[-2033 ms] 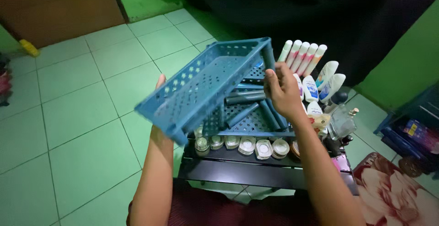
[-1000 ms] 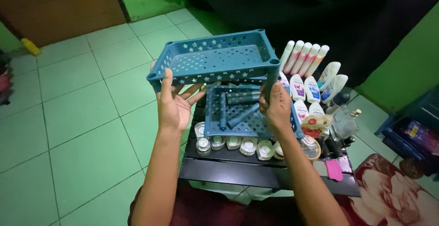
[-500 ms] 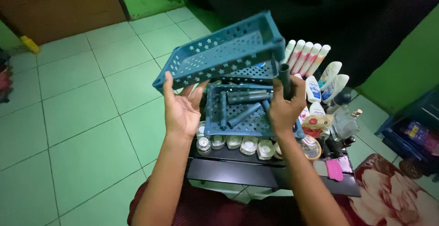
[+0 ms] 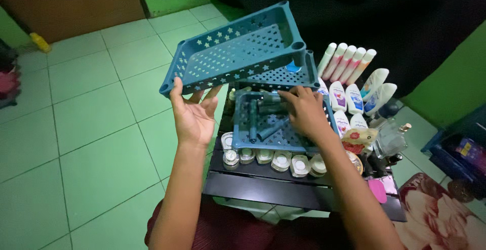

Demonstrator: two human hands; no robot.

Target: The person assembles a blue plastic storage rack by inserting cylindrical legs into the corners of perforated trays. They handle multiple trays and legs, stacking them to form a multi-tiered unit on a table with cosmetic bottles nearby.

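My left hand (image 4: 192,113) holds up a blue plastic tray (image 4: 235,52) with star-shaped holes, gripping its near rim; the tray tilts up away from me. My right hand (image 4: 304,109) reaches down into a second blue tray (image 4: 240,133) lying on the small black table (image 4: 263,186). Its fingers rest on the dark blue plastic tubes (image 4: 253,121) inside that tray. Whether the fingers have closed around a tube cannot be seen. A third blue tray (image 4: 296,75) lies behind, partly hidden by the raised one.
A row of small glass jars (image 4: 276,160) lines the table's near side. White and pink bottles (image 4: 349,63), a glass perfume bottle (image 4: 390,138) and a pink card (image 4: 377,189) sit to the right. Green floor tiles (image 4: 91,128) spread left; a blue crate (image 4: 460,149) stands far right.
My right hand let go of the raised tray's corner post and dropped into the lower tray onto the tubes. My left hand now holds the raised tray alone, lifted slightly higher.
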